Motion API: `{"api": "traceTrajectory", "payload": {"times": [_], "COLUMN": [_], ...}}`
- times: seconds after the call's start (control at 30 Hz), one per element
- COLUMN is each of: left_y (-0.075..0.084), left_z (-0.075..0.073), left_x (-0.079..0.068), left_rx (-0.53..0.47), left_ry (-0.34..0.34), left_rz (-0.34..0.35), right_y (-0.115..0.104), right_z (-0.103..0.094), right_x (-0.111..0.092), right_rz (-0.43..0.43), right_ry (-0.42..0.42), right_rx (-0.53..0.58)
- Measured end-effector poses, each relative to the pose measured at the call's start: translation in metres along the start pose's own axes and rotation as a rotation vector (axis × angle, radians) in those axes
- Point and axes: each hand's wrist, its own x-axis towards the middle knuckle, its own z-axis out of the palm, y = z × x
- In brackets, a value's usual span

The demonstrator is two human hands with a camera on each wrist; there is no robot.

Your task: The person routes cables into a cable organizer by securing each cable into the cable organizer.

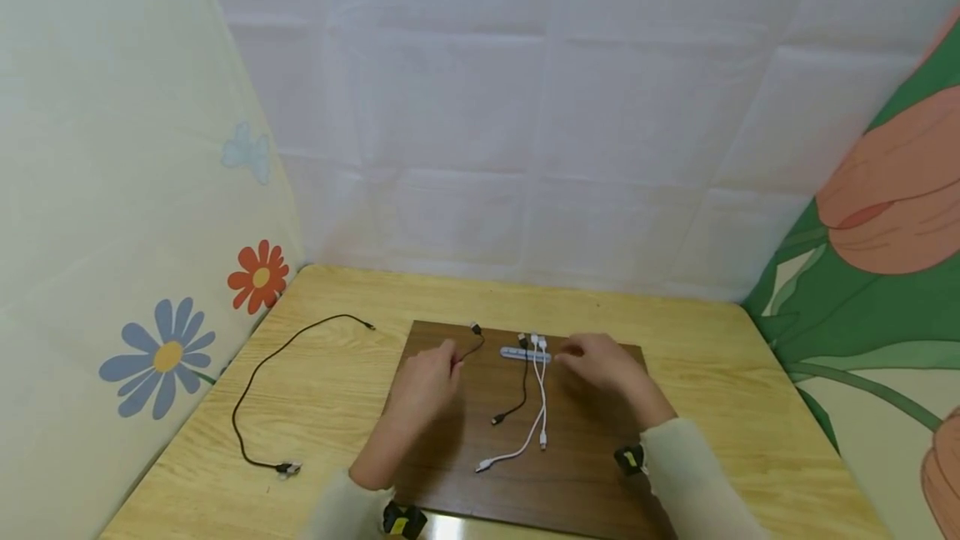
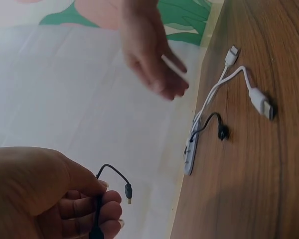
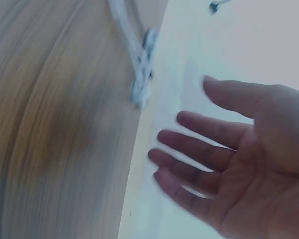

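Note:
My left hand (image 1: 427,377) pinches a short black USB cable (image 2: 128,191) between thumb and fingers, above the left part of a brown wooden board (image 1: 540,494). One plug of this cable points up past the fingers, and the other end hangs below them in the left wrist view. Near the board's far edge lies a grey-blue cable clip strip (image 1: 513,352). Two white cables (image 1: 543,407) and another short black cable (image 1: 524,390) run from it toward me. My right hand (image 3: 239,154) hovers just right of the strip, its fingers apart and holding nothing.
A longer black cable (image 1: 247,390) curves across the light wood table (image 1: 337,407) left of the board. Behind the table hangs a white sheet (image 1: 465,107). Flower-patterned cloths stand along both sides.

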Motion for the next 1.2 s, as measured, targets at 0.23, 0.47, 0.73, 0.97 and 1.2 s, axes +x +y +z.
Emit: {"api": "traceTrajectory", "payload": {"times": [0.23,0.47,0.73,0.97,1.2], "left_y": [0.011,0.019,0.024,0.024,0.022], "left_z": [0.009,0.019,0.023,0.026,0.032], "left_x": [0.001,-0.003,0.0,0.001,0.0], "left_rx": [-0.028,-0.048,-0.041,-0.03,-0.018], "left_ry": [-0.045,-0.049,-0.059,-0.085,-0.101], "left_rz": [-0.004,0.016,0.03,0.027,0.02], "right_y": [-0.034,-0.045,-0.045,-0.045,-0.044], "right_z": [0.013,0.032,0.038,0.034,0.026], "right_x": [0.021,0.044,0.06,0.067,0.071], "right_rz": [-0.013,0.062,0.077,0.079,0.089], "right_ry": [-0.02,-0.132,-0.184,-0.143,-0.073], "right_rx": [0.312,0.604,0.775,0.78,0.724]}}
